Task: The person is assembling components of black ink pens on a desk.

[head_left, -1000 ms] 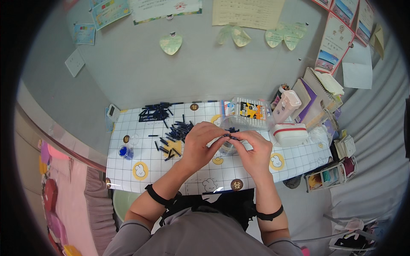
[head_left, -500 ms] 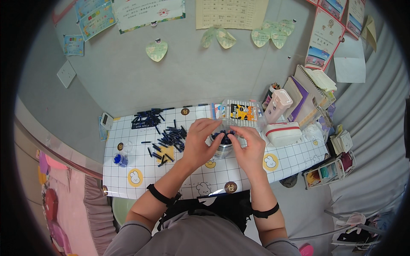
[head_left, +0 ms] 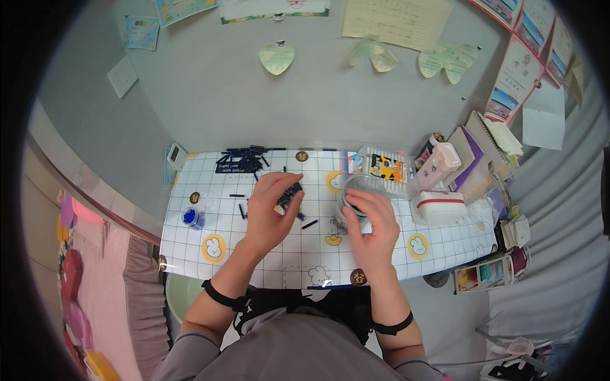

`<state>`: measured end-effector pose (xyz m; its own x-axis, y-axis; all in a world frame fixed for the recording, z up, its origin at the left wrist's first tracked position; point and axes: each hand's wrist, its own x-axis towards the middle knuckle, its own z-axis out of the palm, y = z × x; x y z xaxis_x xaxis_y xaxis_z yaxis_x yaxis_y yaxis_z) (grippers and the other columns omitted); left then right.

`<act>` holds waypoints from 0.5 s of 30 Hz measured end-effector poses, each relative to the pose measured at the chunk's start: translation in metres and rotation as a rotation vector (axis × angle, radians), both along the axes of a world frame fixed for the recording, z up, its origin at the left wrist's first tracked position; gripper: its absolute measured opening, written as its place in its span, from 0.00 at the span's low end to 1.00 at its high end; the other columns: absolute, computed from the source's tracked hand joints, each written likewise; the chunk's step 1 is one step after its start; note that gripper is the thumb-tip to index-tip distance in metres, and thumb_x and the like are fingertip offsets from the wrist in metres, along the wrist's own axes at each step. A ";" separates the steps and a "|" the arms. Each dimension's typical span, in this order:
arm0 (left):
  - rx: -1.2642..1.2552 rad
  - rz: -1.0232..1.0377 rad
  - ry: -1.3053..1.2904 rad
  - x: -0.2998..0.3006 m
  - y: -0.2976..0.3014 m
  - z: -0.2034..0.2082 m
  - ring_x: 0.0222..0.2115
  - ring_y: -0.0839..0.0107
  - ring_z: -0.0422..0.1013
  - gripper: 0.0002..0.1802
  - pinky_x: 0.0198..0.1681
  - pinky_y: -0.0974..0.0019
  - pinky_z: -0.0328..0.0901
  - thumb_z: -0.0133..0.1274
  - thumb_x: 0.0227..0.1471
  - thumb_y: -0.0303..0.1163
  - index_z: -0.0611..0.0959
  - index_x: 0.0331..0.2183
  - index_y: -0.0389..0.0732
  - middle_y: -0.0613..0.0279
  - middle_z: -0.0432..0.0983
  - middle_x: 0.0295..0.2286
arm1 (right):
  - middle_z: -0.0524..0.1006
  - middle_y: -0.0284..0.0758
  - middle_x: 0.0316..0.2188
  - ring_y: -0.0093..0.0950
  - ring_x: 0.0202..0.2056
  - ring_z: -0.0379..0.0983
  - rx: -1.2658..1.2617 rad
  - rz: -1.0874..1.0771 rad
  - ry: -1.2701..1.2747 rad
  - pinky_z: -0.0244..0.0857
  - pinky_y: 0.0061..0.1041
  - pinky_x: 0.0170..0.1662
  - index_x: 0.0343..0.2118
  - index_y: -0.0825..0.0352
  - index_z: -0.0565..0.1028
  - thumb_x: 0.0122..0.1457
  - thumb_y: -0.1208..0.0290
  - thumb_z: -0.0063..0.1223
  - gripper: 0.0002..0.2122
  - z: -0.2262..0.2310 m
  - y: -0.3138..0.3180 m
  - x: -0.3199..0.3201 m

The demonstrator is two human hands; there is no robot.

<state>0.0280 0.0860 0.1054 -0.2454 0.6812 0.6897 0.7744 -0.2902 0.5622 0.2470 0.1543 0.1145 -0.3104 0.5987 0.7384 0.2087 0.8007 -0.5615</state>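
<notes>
On the grid-patterned table, my left hand [head_left: 270,213] is over a loose pile of short dark blue sticks [head_left: 291,193], which look like ink cartridges. Its thumb and fingers are apart, and the palm hides part of the pile. My right hand [head_left: 376,232] grips a clear round jar [head_left: 365,185] at its near right side, with thumb and fingers curled at the mouth. The hand covers most of what is inside. One single stick [head_left: 309,224] lies between the hands, and others lie around the pile.
Another heap of dark sticks [head_left: 244,159] lies at the back left. A small jar with blue contents [head_left: 193,218] stands at the left. Behind the clear jar is a box of white sticks [head_left: 387,168]. To the right are a white pouch [head_left: 440,207], a pink container [head_left: 440,164] and upright notebooks [head_left: 473,152].
My left hand has left the jar and moved left over the pile. My right hand stays at the jar, now gripping its near right side. The view has shifted slightly.
</notes>
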 end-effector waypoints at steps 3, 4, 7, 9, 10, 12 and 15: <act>-0.034 0.044 -0.030 -0.019 -0.021 -0.007 0.48 0.52 0.80 0.18 0.53 0.58 0.73 0.66 0.57 0.20 0.87 0.50 0.36 0.51 0.84 0.47 | 0.85 0.39 0.46 0.44 0.47 0.80 -0.115 0.126 -0.089 0.74 0.38 0.53 0.45 0.68 0.84 0.59 0.79 0.69 0.11 -0.015 -0.018 -0.022; -0.058 0.082 -0.040 -0.027 -0.028 -0.013 0.49 0.50 0.79 0.19 0.53 0.56 0.73 0.66 0.57 0.21 0.86 0.50 0.36 0.51 0.83 0.48 | 0.84 0.42 0.50 0.47 0.50 0.79 -0.125 0.163 -0.160 0.73 0.41 0.55 0.50 0.70 0.82 0.61 0.77 0.68 0.14 -0.025 -0.018 -0.027; -0.170 0.119 -0.037 -0.054 -0.052 -0.050 0.51 0.46 0.77 0.19 0.54 0.52 0.72 0.65 0.58 0.22 0.85 0.51 0.35 0.48 0.82 0.49 | 0.78 0.46 0.61 0.48 0.59 0.76 -0.160 0.149 -0.369 0.72 0.39 0.60 0.58 0.71 0.77 0.64 0.76 0.66 0.20 -0.059 -0.019 -0.036; -0.215 0.130 -0.018 -0.062 -0.061 -0.072 0.52 0.45 0.76 0.18 0.55 0.51 0.72 0.63 0.59 0.22 0.85 0.52 0.35 0.47 0.81 0.51 | 0.72 0.50 0.66 0.51 0.62 0.72 -0.160 0.091 -0.461 0.70 0.41 0.63 0.61 0.72 0.74 0.65 0.76 0.63 0.22 -0.084 -0.023 -0.041; -0.253 0.137 -0.061 -0.067 -0.068 -0.086 0.54 0.44 0.75 0.19 0.57 0.49 0.71 0.63 0.60 0.22 0.84 0.53 0.35 0.45 0.80 0.53 | 0.66 0.53 0.70 0.53 0.66 0.69 -0.161 0.030 -0.547 0.68 0.43 0.67 0.64 0.73 0.71 0.67 0.76 0.61 0.24 -0.093 -0.026 -0.046; -0.269 0.166 -0.047 -0.065 -0.077 -0.102 0.54 0.43 0.75 0.18 0.58 0.49 0.71 0.62 0.60 0.22 0.84 0.52 0.34 0.45 0.79 0.53 | 0.62 0.55 0.72 0.55 0.68 0.66 -0.218 0.059 -0.582 0.66 0.43 0.68 0.65 0.74 0.70 0.67 0.77 0.60 0.25 -0.106 -0.029 -0.052; -0.282 0.203 -0.036 -0.066 -0.085 -0.107 0.53 0.42 0.74 0.18 0.58 0.48 0.70 0.64 0.59 0.24 0.85 0.51 0.33 0.45 0.78 0.53 | 0.59 0.57 0.74 0.57 0.70 0.64 -0.268 0.103 -0.621 0.65 0.44 0.70 0.66 0.75 0.69 0.67 0.79 0.59 0.25 -0.113 -0.031 -0.059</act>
<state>-0.0379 0.0015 -0.0013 -0.4163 0.7783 0.4701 0.7789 0.0385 0.6259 0.1876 0.1231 0.0020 -0.6938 0.6806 0.2354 0.4861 0.6838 -0.5442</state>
